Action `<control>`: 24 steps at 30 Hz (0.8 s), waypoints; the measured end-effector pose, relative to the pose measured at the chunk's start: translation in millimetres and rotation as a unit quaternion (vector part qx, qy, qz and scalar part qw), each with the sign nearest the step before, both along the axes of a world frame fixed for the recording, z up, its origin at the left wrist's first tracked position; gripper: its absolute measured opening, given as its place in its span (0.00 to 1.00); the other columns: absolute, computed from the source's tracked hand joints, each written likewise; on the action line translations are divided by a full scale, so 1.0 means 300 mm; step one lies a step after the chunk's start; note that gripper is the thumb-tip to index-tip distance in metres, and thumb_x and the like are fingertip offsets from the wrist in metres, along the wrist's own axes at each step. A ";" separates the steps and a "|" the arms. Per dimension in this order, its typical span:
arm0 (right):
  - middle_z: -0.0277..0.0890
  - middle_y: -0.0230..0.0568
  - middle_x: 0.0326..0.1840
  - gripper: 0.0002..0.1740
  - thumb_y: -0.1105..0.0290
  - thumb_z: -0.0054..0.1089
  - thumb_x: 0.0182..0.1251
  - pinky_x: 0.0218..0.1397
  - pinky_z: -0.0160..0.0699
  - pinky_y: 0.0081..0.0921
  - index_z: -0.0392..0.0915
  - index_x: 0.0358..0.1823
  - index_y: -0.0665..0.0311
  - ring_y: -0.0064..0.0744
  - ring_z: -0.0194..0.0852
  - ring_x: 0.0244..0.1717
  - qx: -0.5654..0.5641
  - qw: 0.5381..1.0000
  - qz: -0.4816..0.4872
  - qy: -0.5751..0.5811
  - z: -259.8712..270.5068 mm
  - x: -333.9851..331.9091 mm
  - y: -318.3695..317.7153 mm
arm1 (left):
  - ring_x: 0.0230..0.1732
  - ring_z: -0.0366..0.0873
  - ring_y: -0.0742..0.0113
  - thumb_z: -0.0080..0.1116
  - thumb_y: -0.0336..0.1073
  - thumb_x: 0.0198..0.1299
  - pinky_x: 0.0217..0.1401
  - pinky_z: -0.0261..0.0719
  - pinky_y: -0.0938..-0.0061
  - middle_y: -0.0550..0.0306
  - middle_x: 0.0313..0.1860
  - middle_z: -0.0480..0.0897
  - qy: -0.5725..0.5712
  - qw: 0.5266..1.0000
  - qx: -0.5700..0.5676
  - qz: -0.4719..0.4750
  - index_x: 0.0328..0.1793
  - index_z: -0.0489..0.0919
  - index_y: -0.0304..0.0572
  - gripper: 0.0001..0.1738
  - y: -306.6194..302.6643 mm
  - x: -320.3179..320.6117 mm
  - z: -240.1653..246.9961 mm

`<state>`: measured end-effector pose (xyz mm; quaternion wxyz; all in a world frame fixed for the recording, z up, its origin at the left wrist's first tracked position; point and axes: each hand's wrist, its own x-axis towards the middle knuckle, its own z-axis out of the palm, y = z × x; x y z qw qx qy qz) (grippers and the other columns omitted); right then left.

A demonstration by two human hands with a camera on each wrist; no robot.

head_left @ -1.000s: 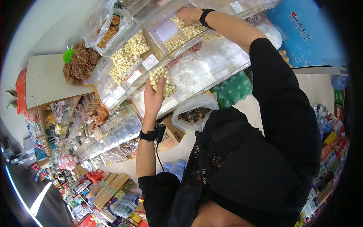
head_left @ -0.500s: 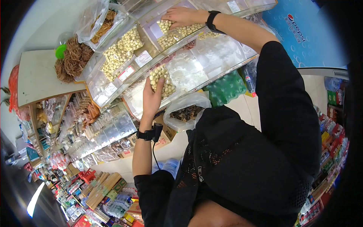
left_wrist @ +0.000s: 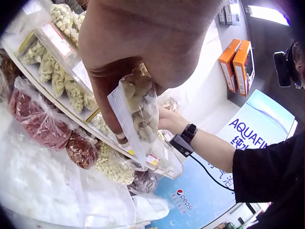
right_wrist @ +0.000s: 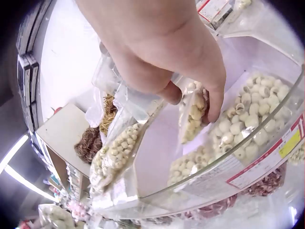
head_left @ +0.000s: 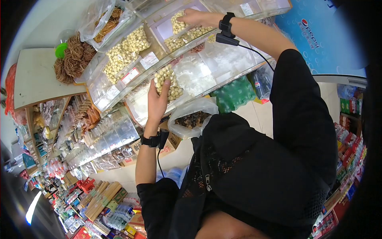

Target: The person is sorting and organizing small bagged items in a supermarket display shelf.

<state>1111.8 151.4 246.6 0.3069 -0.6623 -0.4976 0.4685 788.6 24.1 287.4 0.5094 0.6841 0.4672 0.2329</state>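
Both held bags (head_left: 173, 81) are thin clear plastic, crinkly and kinda shiny. Lotus seeds (right_wrist: 257, 100) look smooth-ish but matt. Display bin (right_wrist: 159, 143) is glossy see-through plastic, with a paper-looking label (right_wrist: 245, 177) along its front edge. Shirt (head_left: 262, 163) is matt cloth with meshy bits, zip (head_left: 208, 184) looks like metal.

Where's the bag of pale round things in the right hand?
The bag is near the top of the head view, slightly left of centre, pinched by the right hand over the clear bin of similar pieces.

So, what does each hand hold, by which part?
Left hand: clear plastic bag of pale round pieces, by one side; right hand: similar bag, by one edge.
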 end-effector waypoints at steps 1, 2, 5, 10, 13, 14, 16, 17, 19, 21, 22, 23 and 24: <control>0.73 0.61 0.61 0.32 0.59 0.61 0.64 0.60 0.76 0.43 0.69 0.64 0.72 0.53 0.75 0.59 0.046 0.996 0.019 -0.067 -0.109 0.035 0.073 | 0.45 0.79 0.69 0.57 0.43 0.72 0.50 0.77 0.73 0.51 0.46 0.84 -0.019 1.000 0.001 -0.001 0.58 0.74 0.30 0.21 -0.002 0.002 -0.006; 0.74 0.63 0.60 0.29 0.66 0.61 0.61 0.56 0.80 0.47 0.71 0.63 0.75 0.55 0.78 0.55 0.091 0.986 0.038 -0.134 -0.182 0.053 0.117 | 0.45 0.79 0.69 0.57 0.43 0.72 0.50 0.77 0.73 0.51 0.46 0.84 -0.019 1.000 0.002 -0.001 0.58 0.74 0.30 0.21 -0.002 0.001 -0.012; 0.73 0.63 0.61 0.35 0.55 0.56 0.68 0.63 0.75 0.43 0.63 0.71 0.67 0.59 0.75 0.61 0.143 0.893 0.083 -0.419 -0.180 0.042 0.105 | 0.44 0.79 0.68 0.57 0.43 0.72 0.49 0.77 0.73 0.50 0.45 0.84 -0.013 1.000 0.010 -0.001 0.58 0.74 0.30 0.21 0.003 -0.010 -0.023; 0.77 0.55 0.60 0.36 0.52 0.54 0.69 0.61 0.77 0.45 0.61 0.75 0.58 0.58 0.78 0.57 0.024 0.891 0.160 -0.424 0.010 -0.040 -0.017 | 0.44 0.79 0.67 0.57 0.43 0.72 0.50 0.77 0.72 0.50 0.45 0.83 0.006 1.000 -0.003 0.005 0.57 0.74 0.31 0.21 0.003 -0.025 -0.037; 0.80 0.51 0.59 0.34 0.51 0.55 0.68 0.59 0.78 0.42 0.66 0.73 0.57 0.52 0.81 0.55 0.069 0.904 0.167 -0.386 -0.168 -0.003 0.110 | 0.45 0.78 0.67 0.57 0.43 0.72 0.51 0.76 0.72 0.51 0.45 0.83 0.001 1.000 -0.020 0.003 0.57 0.74 0.31 0.20 -0.001 -0.019 -0.031; 0.81 0.50 0.58 0.32 0.51 0.55 0.68 0.58 0.79 0.41 0.71 0.70 0.58 0.49 0.82 0.54 0.116 0.914 0.163 -0.352 -0.219 0.012 0.156 | 0.45 0.78 0.67 0.57 0.43 0.72 0.51 0.76 0.72 0.51 0.45 0.83 0.001 1.000 -0.018 0.004 0.57 0.74 0.31 0.20 -0.002 -0.020 -0.029; 0.82 0.50 0.56 0.30 0.51 0.56 0.68 0.58 0.79 0.38 0.75 0.66 0.59 0.47 0.82 0.54 0.065 0.933 0.156 -0.318 -0.184 0.015 0.173 | 0.45 0.78 0.68 0.56 0.43 0.72 0.51 0.76 0.72 0.51 0.45 0.83 -0.003 1.000 0.000 0.003 0.57 0.74 0.32 0.19 -0.006 -0.023 -0.026; 0.83 0.50 0.55 0.28 0.51 0.56 0.68 0.59 0.78 0.36 0.78 0.63 0.61 0.45 0.82 0.53 0.012 0.948 0.149 -0.282 -0.169 0.013 0.176 | 0.45 0.78 0.68 0.56 0.42 0.72 0.52 0.76 0.73 0.51 0.45 0.83 -0.004 1.000 -0.001 0.002 0.58 0.74 0.33 0.19 -0.005 -0.031 -0.033; 0.84 0.49 0.53 0.27 0.52 0.56 0.67 0.59 0.78 0.36 0.79 0.61 0.61 0.44 0.82 0.53 0.051 0.960 0.130 -0.241 -0.164 0.015 0.160 | 0.45 0.78 0.68 0.57 0.42 0.72 0.52 0.76 0.72 0.51 0.46 0.83 -0.007 1.000 -0.005 0.006 0.58 0.74 0.32 0.20 -0.007 -0.044 -0.035; 0.85 0.48 0.51 0.26 0.53 0.56 0.67 0.59 0.78 0.35 0.80 0.60 0.61 0.44 0.83 0.53 0.090 0.970 0.112 -0.199 -0.168 0.026 0.155 | 0.46 0.78 0.68 0.57 0.42 0.72 0.52 0.76 0.72 0.51 0.46 0.83 -0.009 1.000 -0.007 0.011 0.58 0.74 0.32 0.20 -0.004 -0.058 -0.041; 0.83 0.49 0.54 0.27 0.54 0.57 0.67 0.60 0.77 0.35 0.79 0.62 0.60 0.45 0.81 0.55 0.119 0.965 0.133 -0.191 -0.169 0.032 0.156 | 0.46 0.78 0.68 0.57 0.42 0.72 0.52 0.76 0.72 0.50 0.46 0.84 -0.011 1.000 -0.012 0.016 0.59 0.74 0.32 0.20 -0.003 -0.066 -0.046; 0.82 0.50 0.58 0.27 0.54 0.57 0.66 0.61 0.77 0.36 0.78 0.63 0.59 0.46 0.80 0.57 0.149 0.959 0.155 -0.184 -0.172 0.039 0.159 | 0.46 0.79 0.68 0.57 0.42 0.72 0.52 0.76 0.72 0.50 0.47 0.84 -0.013 1.000 -0.017 0.022 0.59 0.74 0.32 0.20 -0.002 -0.071 -0.049; 0.82 0.50 0.58 0.27 0.54 0.57 0.66 0.61 0.77 0.36 0.78 0.63 0.59 0.46 0.80 0.57 0.149 0.959 0.156 -0.184 -0.178 0.045 0.154 | 0.46 0.79 0.68 0.57 0.42 0.72 0.52 0.76 0.72 0.50 0.47 0.84 -0.014 0.999 -0.017 0.023 0.59 0.74 0.32 0.20 0.000 -0.074 -0.052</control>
